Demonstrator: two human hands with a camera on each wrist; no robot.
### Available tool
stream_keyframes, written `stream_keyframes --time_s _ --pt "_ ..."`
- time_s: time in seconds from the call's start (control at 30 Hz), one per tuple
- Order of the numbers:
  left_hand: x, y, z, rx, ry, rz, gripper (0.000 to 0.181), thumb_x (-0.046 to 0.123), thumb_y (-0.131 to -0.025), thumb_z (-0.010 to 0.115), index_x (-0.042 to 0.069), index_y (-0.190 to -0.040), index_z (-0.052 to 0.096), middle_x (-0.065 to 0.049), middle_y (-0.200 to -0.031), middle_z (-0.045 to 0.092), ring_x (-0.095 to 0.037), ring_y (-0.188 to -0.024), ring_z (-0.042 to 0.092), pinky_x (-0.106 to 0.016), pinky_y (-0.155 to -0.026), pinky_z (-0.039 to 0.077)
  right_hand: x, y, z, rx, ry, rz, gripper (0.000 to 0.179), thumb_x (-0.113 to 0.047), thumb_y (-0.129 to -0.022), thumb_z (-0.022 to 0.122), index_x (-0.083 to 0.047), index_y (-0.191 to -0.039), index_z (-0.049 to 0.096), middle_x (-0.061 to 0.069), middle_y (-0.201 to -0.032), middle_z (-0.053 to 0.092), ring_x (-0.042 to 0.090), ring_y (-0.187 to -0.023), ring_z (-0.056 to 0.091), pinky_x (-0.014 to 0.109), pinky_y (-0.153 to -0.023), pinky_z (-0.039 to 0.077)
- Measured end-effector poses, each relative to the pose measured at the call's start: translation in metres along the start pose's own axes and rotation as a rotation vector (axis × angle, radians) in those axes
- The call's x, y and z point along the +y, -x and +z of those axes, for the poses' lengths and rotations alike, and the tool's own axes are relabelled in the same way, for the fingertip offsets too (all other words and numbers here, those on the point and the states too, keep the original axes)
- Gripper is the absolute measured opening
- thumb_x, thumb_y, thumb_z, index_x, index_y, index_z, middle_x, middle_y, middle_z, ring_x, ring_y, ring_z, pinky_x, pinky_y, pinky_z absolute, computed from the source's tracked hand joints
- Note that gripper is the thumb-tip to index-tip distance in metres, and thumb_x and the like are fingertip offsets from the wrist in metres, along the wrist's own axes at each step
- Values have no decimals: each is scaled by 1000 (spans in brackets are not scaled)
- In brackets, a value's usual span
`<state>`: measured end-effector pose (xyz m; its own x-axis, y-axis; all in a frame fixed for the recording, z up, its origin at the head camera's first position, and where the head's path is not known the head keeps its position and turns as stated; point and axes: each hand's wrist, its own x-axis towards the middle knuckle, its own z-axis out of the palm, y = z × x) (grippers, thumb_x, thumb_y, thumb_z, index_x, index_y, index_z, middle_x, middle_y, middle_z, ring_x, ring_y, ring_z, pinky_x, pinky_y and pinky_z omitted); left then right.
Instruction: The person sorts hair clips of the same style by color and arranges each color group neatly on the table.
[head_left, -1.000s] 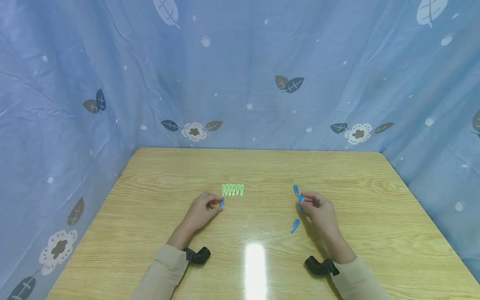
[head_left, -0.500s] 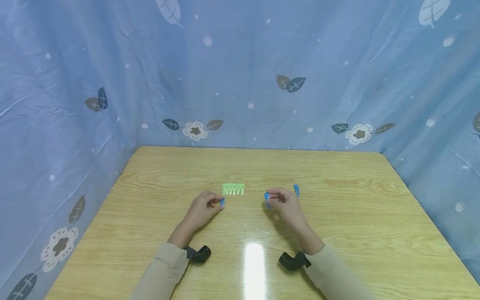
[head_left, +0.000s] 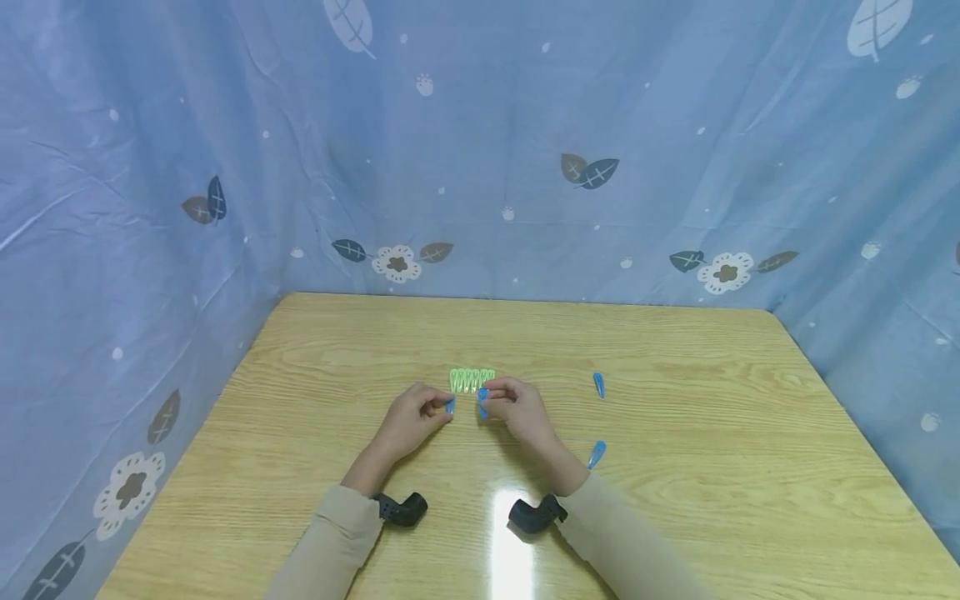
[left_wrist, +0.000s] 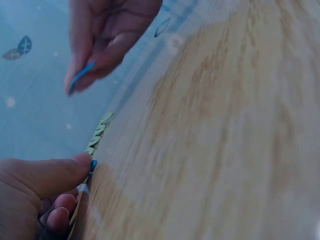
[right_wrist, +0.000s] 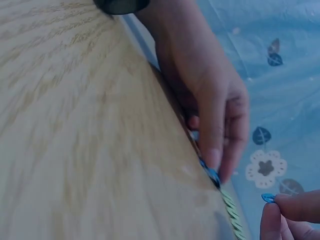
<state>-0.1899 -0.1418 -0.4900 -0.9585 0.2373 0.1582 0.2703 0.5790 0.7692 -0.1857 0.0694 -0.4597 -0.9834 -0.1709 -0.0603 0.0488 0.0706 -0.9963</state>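
My left hand (head_left: 412,421) is low over the table, its thumb and fingers pinching a blue snap hair clip (head_left: 450,405) at its two ends. Just to the right, my right hand (head_left: 522,411) holds another blue snap hair clip (head_left: 483,402) between thumb and fingers, raised off the wood in the left wrist view. Behind both hands lies a tight row of several green snap hair clips (head_left: 467,381), its right end partly covered by the right fingers. In the right wrist view, blue clip (right_wrist: 210,172) shows under the left fingertips, in line with the green row.
Two loose blue hair clips lie on the right: one farther back (head_left: 599,385), and one nearer (head_left: 596,454) beside the right forearm. The wooden table (head_left: 712,433) meets a blue patterned curtain (head_left: 495,150) at the back and sides. A black wrist mount (head_left: 536,515) sits on the right wrist.
My right hand has carried its blue clip leftward from the loose clips to beside the left hand. The nearer loose clip, hidden by the arm midway, shows again. The left hand has stayed put.
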Motion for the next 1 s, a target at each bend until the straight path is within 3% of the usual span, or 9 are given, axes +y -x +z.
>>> stream_keyframes --time_s 0.27,0.43,0.67,1.0 --pt "0 0 2 -4 -17 3 22 14 -85 74 9 -106 71 5 -89 57 -9 -75 50 -24 -67 45 12 -11 24 21 75 9 26 3 -85 64 10 -110 62 19 -99 62 18 -84 60 25 -72 53" --pt "1 0 0 -5 -22 -4 22 14 -85 73 9 -106 71 5 -88 57 -9 -74 50 -24 -66 45 12 -15 35 67 192 -23 23 2 -82 67 6 -105 66 12 -91 65 16 -80 61 27 -69 53" --pt "2 0 -1 18 -30 30 22 12 -85 72 8 -106 72 3 -89 58 -9 -74 51 -24 -65 46 8 -16 42 96 336 -64 21 2 -81 69 4 -102 67 9 -87 66 20 -80 64 29 -72 54" --pt "1 -1 1 18 -61 14 21 14 -85 73 9 -106 72 4 -88 58 -9 -73 50 -24 -65 46 10 -19 48 143 465 -104 17 3 -79 71 4 -96 69 7 -80 65 16 -72 63 24 -64 53"
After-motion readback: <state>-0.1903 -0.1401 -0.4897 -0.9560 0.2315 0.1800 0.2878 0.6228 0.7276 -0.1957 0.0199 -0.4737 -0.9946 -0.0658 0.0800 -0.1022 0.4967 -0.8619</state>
